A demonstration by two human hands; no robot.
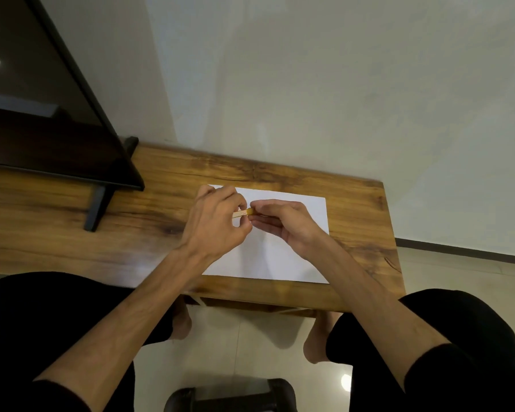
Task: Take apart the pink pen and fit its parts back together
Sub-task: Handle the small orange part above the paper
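Note:
A short stretch of the pen shows between my two hands, pale pink with a yellowish band at its right end. My left hand pinches its left part with thumb and fingertips. My right hand grips its right part, and the fingers hide the rest of the barrel. Both hands hover just above a white sheet of paper on the wooden table. Whether the pen is in one piece or split at the band I cannot tell.
A dark flat screen on a black stand fills the table's left end. A pale wall rises behind the table. My knees in black trousers, bare feet and a dark stool lie below the table's near edge.

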